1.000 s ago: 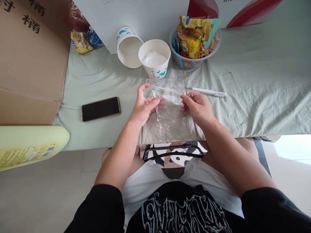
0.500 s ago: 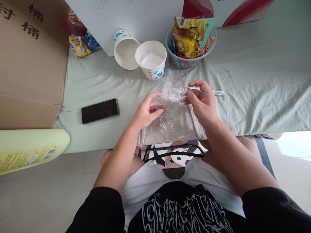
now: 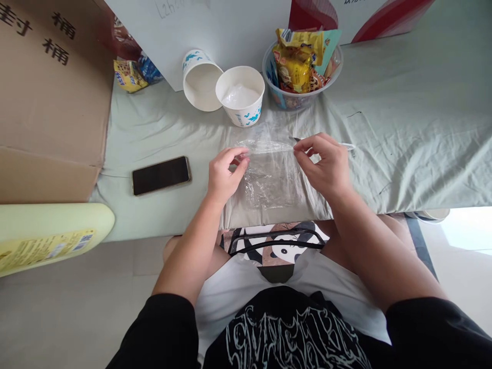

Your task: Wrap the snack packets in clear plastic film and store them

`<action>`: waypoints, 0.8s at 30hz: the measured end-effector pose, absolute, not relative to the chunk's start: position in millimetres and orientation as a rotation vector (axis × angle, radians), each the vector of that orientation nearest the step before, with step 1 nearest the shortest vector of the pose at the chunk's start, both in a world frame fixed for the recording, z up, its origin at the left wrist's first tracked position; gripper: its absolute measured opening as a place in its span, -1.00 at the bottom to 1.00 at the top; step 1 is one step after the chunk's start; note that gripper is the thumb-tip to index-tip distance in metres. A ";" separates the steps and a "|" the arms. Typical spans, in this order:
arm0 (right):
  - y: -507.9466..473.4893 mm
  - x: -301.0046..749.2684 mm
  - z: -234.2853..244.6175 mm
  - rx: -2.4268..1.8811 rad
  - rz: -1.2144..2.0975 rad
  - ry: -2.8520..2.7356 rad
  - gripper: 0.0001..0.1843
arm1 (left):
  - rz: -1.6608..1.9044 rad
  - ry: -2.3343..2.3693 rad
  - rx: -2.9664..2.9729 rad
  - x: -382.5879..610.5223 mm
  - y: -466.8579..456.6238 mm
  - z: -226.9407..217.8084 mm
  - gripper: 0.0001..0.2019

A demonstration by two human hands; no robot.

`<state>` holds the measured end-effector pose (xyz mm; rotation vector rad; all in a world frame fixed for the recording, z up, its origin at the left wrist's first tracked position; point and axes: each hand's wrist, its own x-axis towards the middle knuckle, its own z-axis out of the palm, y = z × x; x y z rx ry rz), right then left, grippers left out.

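Note:
A clear plastic bag (image 3: 269, 179) lies on the cloth in front of me, its upper part pulled across between my two hands. My left hand (image 3: 227, 171) pinches the bag's left side between thumb and fingers. At the right side, my right hand (image 3: 323, 159) pinches the bag in the same way. A slim white pen-like thing (image 3: 349, 146) with a dark tip lies behind my right hand, mostly covered by it. Just beyond the bag stands a white paper cup (image 3: 249, 115) with blue print, clear plastic inside it.
A second paper cup (image 3: 203, 92) lies tilted beside the first. A clear bowl (image 3: 286, 100) of snack packets stands behind, against a white box (image 3: 238, 31). To the left are a phone (image 3: 161, 175), a cardboard box (image 3: 49, 113) and a pale green container (image 3: 57, 220).
My hands have moved apart, and my fingers have closed on the bag's sides. The bag's upper part is now drawn straighter between them.

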<state>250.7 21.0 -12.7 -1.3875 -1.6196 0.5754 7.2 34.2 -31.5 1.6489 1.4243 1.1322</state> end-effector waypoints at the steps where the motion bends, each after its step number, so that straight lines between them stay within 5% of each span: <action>1: 20.6 250.0 -12.5 -1.385 0.527 -1.629 -0.93 | 1.153 1.446 1.679 6.9 34.6 -30.7 -0.87; 8: 20.3 248.1 -6.6 -1.259 0.646 -1.694 -0.91 | 1.252 1.301 1.754 4.2 35.3 -23.8 -0.76; 24: 15.9 243.5 5.8 -1.063 1.575 -1.135 -0.33 | 1.129 1.205 0.908 15.4 26.8 -7.8 -0.62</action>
